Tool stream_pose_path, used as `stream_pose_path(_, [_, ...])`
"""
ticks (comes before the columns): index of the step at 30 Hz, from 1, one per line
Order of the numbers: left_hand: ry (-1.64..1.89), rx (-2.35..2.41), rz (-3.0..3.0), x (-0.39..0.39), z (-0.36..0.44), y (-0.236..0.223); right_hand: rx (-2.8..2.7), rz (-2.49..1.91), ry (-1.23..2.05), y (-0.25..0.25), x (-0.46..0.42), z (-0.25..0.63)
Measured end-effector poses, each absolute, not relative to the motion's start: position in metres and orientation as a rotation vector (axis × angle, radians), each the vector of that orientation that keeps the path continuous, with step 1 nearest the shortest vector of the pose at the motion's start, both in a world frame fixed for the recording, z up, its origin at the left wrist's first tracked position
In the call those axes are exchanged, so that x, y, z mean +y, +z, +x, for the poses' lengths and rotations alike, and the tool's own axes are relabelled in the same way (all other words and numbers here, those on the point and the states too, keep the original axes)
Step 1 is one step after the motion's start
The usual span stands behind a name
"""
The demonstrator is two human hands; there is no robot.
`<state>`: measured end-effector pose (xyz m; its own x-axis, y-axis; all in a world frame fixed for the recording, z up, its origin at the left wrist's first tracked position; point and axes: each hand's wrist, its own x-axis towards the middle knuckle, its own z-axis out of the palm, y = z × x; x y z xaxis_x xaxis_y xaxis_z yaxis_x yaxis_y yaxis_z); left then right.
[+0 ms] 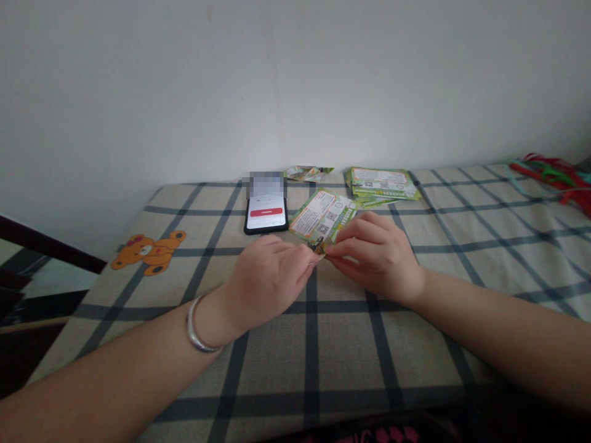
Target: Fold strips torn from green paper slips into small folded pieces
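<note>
A green-and-white printed leaflet (318, 212) with text and square codes lies at a slant on the checked tablecloth. At its near corner, a small dark and coloured piece shows between my fingertips; I cannot tell whether it is a folded part of this leaflet or a separate one. My left hand (272, 277), with a silver bangle at the wrist, is closed in a pinch there, its fingertips mostly hidden. From the other side my right hand (369, 252) pinches the same spot with thumb and fingers, covering the leaflet's right edge.
A phone (266, 212) with a lit screen lies left of the leaflet. Behind are a folded or crumpled printed piece (308, 173) and a stack of similar leaflets (383, 183). A bear cutout (148, 252) is at left, red and green fabric (561, 181) far right. A wall (295, 80) borders the table.
</note>
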<state>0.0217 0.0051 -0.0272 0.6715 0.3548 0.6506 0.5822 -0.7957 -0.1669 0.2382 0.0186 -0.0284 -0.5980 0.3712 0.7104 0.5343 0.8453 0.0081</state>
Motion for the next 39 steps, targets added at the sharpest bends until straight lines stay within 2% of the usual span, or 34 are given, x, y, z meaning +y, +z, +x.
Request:
stream_pose_path(7, [-0.805,-0.717,-2.523,0.0042,0.0232,-0.0282,-2.359,-0.721,-0.485,-0.0277,0.0136,0.2359])
stream_pose_path(24, [-0.822,-0.710,-2.532,0.0055,0.0226,-0.0300,-2.331,-0.682,-0.257,-0.0280,0.0193,0.2353])
stream_pose_path(39, [-0.742,-0.640,-2.496,0.0044,0.0207,-0.0300,-2.410,-0.710,-0.389,-0.0281,0.0216,0.2398])
